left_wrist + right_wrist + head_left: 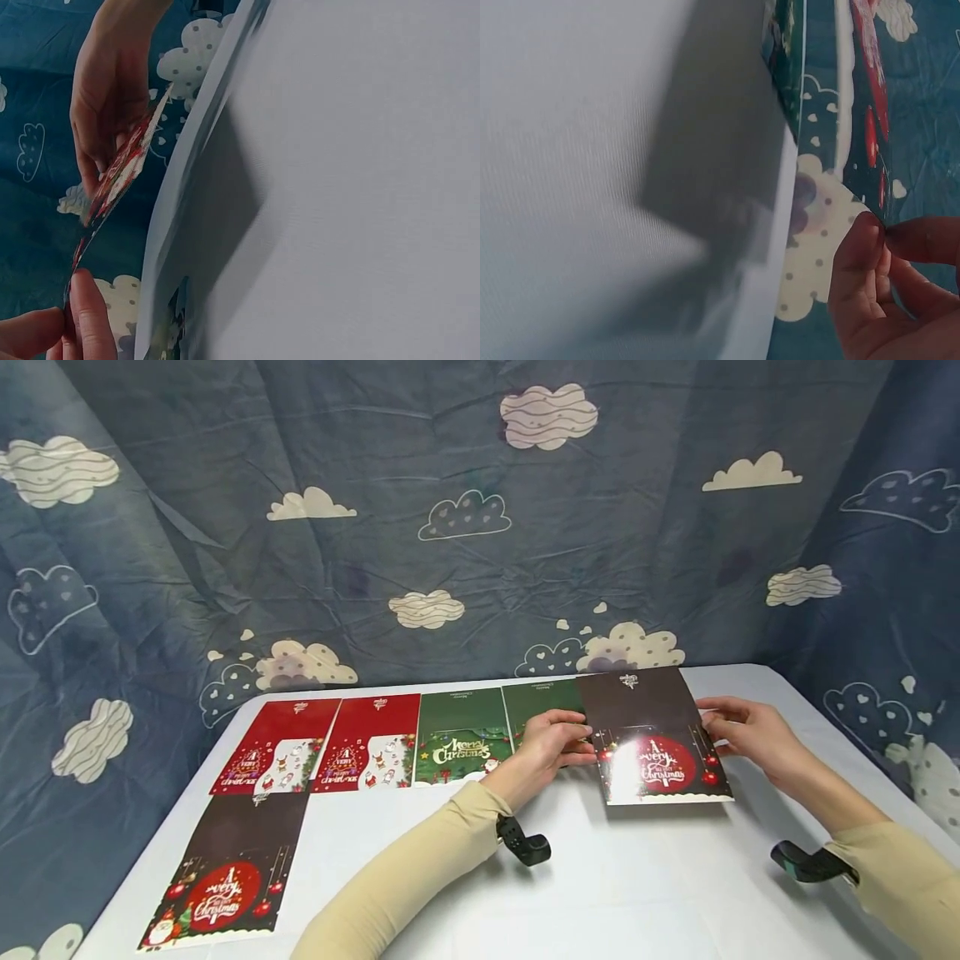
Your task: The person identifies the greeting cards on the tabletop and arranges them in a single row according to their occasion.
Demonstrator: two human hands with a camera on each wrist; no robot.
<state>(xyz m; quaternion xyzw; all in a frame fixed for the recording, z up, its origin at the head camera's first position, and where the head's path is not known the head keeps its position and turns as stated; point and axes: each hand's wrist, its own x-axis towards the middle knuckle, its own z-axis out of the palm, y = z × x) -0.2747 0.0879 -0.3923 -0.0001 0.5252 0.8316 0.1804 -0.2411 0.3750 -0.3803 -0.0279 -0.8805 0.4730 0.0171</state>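
Note:
An unfolded dark brown Christmas card [641, 710], with a red circle and white lettering on its lower half, is held up over the right part of the table. My left hand [551, 743] pinches its left edge. Opposite, my right hand [750, 731] pinches the right edge between thumb and fingers. In the left wrist view the card [124, 169] appears nearly edge-on, raised off the cloth. The right wrist view shows its edge between thumb and fingertips. Behind it, a green card [542, 700] lies partly covered by the left hand and the held card.
Along the table's back edge lie two red cards [288, 727] and another green Merry Christmas card [463, 735]. A second dark brown card [225, 868] lies at front left. White cloth covers the table [600, 893]; a blue cloud-print curtain [375, 560] hangs behind.

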